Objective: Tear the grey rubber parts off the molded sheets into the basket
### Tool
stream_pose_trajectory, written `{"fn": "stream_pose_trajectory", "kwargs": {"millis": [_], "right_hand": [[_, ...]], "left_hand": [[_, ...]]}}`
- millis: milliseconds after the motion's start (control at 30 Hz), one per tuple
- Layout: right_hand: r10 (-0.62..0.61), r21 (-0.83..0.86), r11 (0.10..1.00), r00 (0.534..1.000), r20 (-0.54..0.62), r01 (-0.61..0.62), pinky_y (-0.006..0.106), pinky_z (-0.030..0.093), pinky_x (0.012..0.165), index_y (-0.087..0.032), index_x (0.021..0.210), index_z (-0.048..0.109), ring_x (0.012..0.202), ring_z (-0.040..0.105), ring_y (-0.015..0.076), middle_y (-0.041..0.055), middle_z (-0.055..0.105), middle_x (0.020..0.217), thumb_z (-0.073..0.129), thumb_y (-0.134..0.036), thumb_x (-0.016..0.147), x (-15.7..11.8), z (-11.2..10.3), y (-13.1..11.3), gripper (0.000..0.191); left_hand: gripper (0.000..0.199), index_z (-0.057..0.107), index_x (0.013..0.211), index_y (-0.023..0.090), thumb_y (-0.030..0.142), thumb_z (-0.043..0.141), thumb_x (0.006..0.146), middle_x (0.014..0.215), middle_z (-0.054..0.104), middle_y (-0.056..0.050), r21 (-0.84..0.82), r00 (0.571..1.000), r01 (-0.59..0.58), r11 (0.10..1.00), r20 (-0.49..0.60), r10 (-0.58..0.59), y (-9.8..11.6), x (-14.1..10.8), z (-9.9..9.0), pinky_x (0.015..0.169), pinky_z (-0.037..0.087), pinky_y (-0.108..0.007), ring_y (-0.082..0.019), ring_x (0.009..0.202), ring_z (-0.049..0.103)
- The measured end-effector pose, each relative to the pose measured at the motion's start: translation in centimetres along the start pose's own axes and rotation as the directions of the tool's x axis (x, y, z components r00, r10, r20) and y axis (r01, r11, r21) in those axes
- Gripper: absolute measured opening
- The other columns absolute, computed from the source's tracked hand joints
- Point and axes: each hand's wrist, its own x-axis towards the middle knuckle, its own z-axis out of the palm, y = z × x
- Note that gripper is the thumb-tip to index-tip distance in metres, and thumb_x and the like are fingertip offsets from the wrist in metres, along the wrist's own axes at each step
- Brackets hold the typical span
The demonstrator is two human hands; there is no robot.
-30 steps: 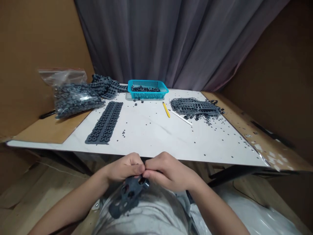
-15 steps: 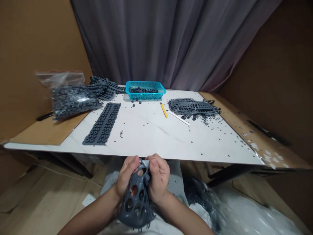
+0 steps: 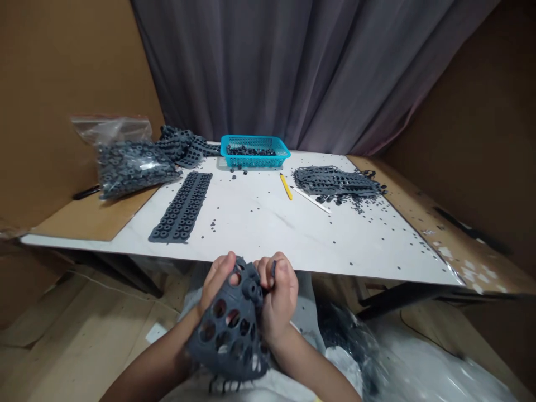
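In front of the table edge, my left hand [image 3: 216,282] grips the top of a dark grey rubber sheet [image 3: 224,335] full of round holes, which hangs bent over my lap. One small ring-shaped rubber piece [image 3: 252,288] still sits on this sheet near its upper right. Close beside it, my right hand [image 3: 280,296] is closed, with a small dark rubber piece [image 3: 273,268] showing between thumb and fingers. Thin strands dangle from the sheet's lower edge. Part of the sheet behind my right fingers is hidden.
On the white table [image 3: 268,226] lie a sheet of rubber rings [image 3: 182,206], a yellow pen-like tool [image 3: 286,186], a white stick [image 3: 310,200] and a pile of holed sheets [image 3: 335,181]. Behind are a blue basket [image 3: 255,162] of small pieces and a filled plastic bag [image 3: 134,167].
My right hand has drawn slightly away from my left, and a small dark piece now shows in its fingers. The holed sheet has turned and spread wider; the view has shifted slightly.
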Motion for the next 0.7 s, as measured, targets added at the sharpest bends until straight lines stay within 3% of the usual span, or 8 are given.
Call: {"fn": "stream_pose_trajectory", "kwargs": {"millis": [133, 233, 333, 467, 600, 700], "right_hand": [[0.105, 0.023, 0.994, 0.989, 0.105, -0.108, 0.023, 0.025, 0.048, -0.018, 0.057, 0.041, 0.045, 0.026, 0.0082, -0.0067, 0.03, 0.048, 0.045, -0.034, 0.089, 0.7, -2.0, -0.7, 0.036], [0.163, 0.01, 0.986, 0.979, 0.125, -0.165, 0.022, 0.024, 0.048, -0.016, 0.062, 0.051, 0.044, 0.029, 0.0075, -0.0057, 0.036, 0.046, 0.047, -0.031, 0.087, 1.0, -3.5, -1.3, 0.029], [0.289, 0.055, 0.954, 0.953, 0.087, -0.294, 0.02, 0.022, 0.045, -0.015, 0.068, 0.056, 0.04, 0.026, 0.0053, -0.0041, 0.045, 0.047, 0.048, -0.03, 0.085, 1.1, -4.3, -1.7, 0.024], [0.533, 0.215, 0.823, 0.845, 0.03, -0.526, 0.018, 0.029, 0.044, -0.015, 0.077, 0.059, 0.042, 0.033, 0.0041, 0.0, 0.057, 0.061, 0.054, -0.024, 0.078, 1.1, -4.9, -1.9, 0.011], [0.688, 0.386, 0.669, 0.725, -0.001, -0.635, 0.021, 0.045, 0.057, -0.015, 0.082, 0.061, 0.062, 0.054, 0.0092, 0.0055, 0.063, 0.082, 0.058, -0.019, 0.073, 1.1, -5.3, -2.2, 0.01], [0.75, 0.447, 0.591, 0.662, 0.003, -0.672, 0.022, 0.049, 0.063, -0.014, 0.084, 0.061, 0.078, 0.061, 0.0132, 0.0101, 0.063, 0.099, 0.058, -0.018, 0.075, 1.1, -5.5, -2.5, 0.01]], "left_hand": [[0.052, 0.049, 0.038, 0.014, 0.058, 0.066, 0.062, 0.032, 0.037, 0.004, 0.037, 0.964, -0.061, 0.997, 0.263, 0.049, 1.1, 0.2, -0.4, 0.034, 0.023, -0.02, -0.006, 0.031, 0.031], [0.048, 0.056, 0.042, 0.012, 0.054, 0.065, 0.064, 0.034, 0.042, 0.002, 0.088, 0.939, -0.049, 0.995, 0.343, 0.016, 1.4, -0.1, -1.4, 0.037, 0.025, -0.02, -0.007, 0.033, 0.035], [0.043, 0.057, 0.046, 0.012, 0.05, 0.066, 0.066, 0.038, 0.049, 0.0, 0.135, 0.945, -0.028, 0.99, 0.327, -0.019, 1.1, -0.5, -2.5, 0.039, 0.026, -0.02, -0.008, 0.036, 0.039], [0.042, 0.055, 0.046, 0.013, 0.048, 0.065, 0.067, 0.04, 0.051, -0.001, 0.202, 0.961, -0.016, 0.979, 0.275, -0.041, 0.5, -0.8, -3.2, 0.041, 0.026, -0.02, -0.009, 0.04, 0.041], [0.041, 0.053, 0.045, 0.014, 0.047, 0.066, 0.064, 0.039, 0.048, 0.001, 0.204, 0.982, 0.038, 0.978, 0.172, -0.074, 0.3, -0.7, -2.9, 0.041, 0.024, -0.02, -0.008, 0.038, 0.037], [0.04, 0.051, 0.043, 0.014, 0.045, 0.067, 0.062, 0.038, 0.046, 0.001, 0.204, 0.989, 0.049, 0.978, 0.127, -0.076, 0.4, -0.5, -2.7, 0.04, 0.023, -0.02, -0.007, 0.038, 0.036]]}}
